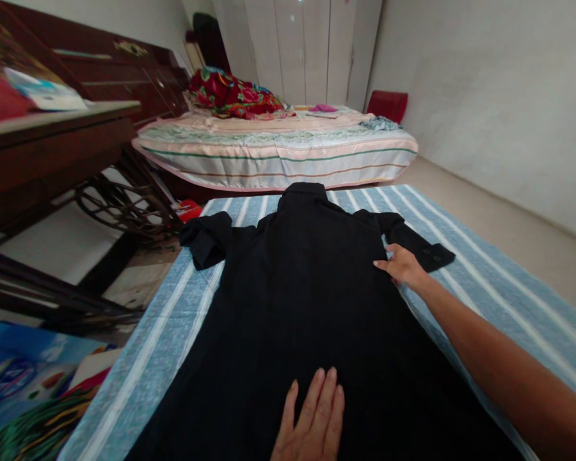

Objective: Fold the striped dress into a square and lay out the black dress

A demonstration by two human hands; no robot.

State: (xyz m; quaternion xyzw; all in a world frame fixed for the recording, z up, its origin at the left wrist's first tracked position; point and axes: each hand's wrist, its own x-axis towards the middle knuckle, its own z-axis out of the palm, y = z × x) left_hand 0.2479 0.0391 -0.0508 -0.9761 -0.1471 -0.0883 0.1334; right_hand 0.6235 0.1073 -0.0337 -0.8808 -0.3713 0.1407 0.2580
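Observation:
A long black collared shirt (pixel 307 294) lies spread flat, its collar (pixel 304 188) at the far end. Its left-side sleeve (pixel 206 238) is bunched up, while the right-side sleeve (pixel 417 246) is folded outward with a buttoned cuff. Low in the middle, my left hand (pixel 312 419) rests flat on the cloth, fingers stretched out. At the shirt's right side edge, below the sleeve, my right hand (pixel 403 266) grips the fabric, thumb over the cloth; its other fingers are partly hidden.
Under the shirt is a blue-and-white striped cover (pixel 465 282). Beyond stands a bed (pixel 278 157) with a red floral blanket (pixel 235 93). A wooden table with an iron wheel (pixel 120 202) stands left, above a blue box (pixel 24 371). A wall runs along the right.

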